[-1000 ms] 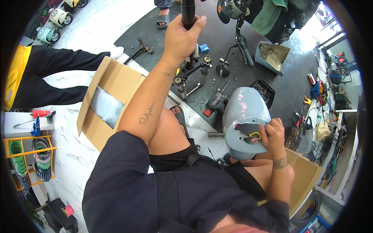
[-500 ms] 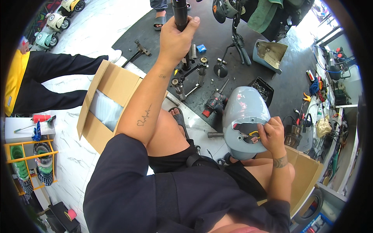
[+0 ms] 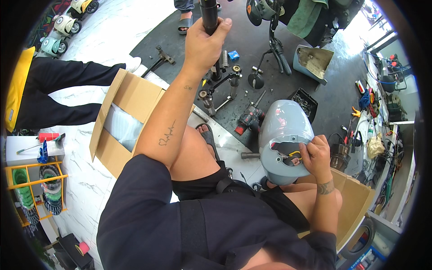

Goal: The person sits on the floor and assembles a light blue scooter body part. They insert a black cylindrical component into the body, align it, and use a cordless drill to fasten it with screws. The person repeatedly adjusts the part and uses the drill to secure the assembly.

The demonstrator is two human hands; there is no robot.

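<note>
Left hand (image 3: pixel 204 42) gripped black tube (image 3: pixel 209 15) at 12 o'clock. Right hand (image 3: pixel 316 155) fingers pinched yellow wires inside grey cover (image 3: pixel 283 130) at 3 o'clock; shell looked rigid, light, slippery; hold by opening rim.

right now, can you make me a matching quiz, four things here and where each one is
Things:
1. black tube
2. grey cover
3. cardboard box
4. drill

Places:
a. lying on the dark mat
b. gripped in the left hand
c. open on the white floor, left of the left arm
d. on the lap, under the right hand

Pairs: 1-b, 2-d, 3-c, 4-a
</note>
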